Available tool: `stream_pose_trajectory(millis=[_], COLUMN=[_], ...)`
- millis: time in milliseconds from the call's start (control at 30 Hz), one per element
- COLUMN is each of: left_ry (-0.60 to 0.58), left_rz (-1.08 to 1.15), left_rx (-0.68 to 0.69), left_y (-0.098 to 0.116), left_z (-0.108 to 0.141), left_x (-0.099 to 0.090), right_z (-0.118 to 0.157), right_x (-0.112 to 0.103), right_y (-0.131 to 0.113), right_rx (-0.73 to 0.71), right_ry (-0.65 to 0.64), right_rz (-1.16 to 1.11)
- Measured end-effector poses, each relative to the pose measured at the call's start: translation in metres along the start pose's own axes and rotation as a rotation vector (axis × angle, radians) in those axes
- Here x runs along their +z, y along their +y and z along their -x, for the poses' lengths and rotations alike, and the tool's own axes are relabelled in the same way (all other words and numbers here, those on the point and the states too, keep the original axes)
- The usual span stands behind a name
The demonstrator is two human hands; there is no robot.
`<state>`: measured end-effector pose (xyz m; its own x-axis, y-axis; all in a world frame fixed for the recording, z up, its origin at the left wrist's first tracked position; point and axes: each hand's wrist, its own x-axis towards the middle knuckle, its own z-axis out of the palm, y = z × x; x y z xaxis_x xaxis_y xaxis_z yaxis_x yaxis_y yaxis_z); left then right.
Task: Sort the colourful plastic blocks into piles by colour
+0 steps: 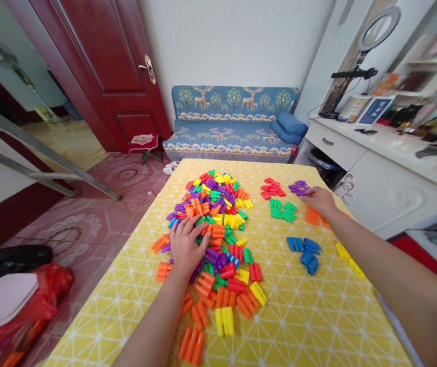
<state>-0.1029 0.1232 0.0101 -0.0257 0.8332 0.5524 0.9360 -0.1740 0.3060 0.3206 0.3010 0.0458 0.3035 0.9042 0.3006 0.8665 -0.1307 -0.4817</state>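
Mixed blocks [224, 233] lie heaped on the yellow cloth [302, 316]. The left hand [188, 244] rests on them, loosely open. The right hand [321, 200], fingers bent, touches purple blocks [298, 187]; whether it grips one, I cannot tell. A red bag [57, 290] partly surrounds a pale lid [4, 299]. Beyond stands a sofa [226, 127].

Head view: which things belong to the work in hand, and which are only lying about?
In the work:
mixed pile of coloured blocks, under the left hand
purple group, at the right hand
red group, green group, blue group, orange group, yellow group

Only lying about:
red stool
pale shoes
red plastic bag
black bag
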Motion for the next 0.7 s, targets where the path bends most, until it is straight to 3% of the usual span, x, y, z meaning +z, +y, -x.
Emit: stream_pose_trajectory(millis=[167, 400, 567, 700], left_ry=[-0.005, -0.006, -0.01, -0.002], left_rz=[0.001, 0.003, 0.009, 0.011], left_rx=[0.0, -0.006, -0.009, -0.016], left_y=[0.001, 0.0, -0.001, 0.001], left_z=[-0.001, -0.001, 0.0, 0.0], left_x=[-0.002, -0.001, 0.0, -0.001], right_z=[-0.037, -0.044, -0.032, 0.008], right_x=[0.007, 0.025, 0.027, 0.029], right_y=[0.023, 0.023, 0.005, -0.03], right_rx=[0.153, 0.207, 0.157, -0.035], right_ry=[-0.058, 0.036, 0.055, 0.036], right_rz=[0.129, 0.025, -0.174, -0.354])
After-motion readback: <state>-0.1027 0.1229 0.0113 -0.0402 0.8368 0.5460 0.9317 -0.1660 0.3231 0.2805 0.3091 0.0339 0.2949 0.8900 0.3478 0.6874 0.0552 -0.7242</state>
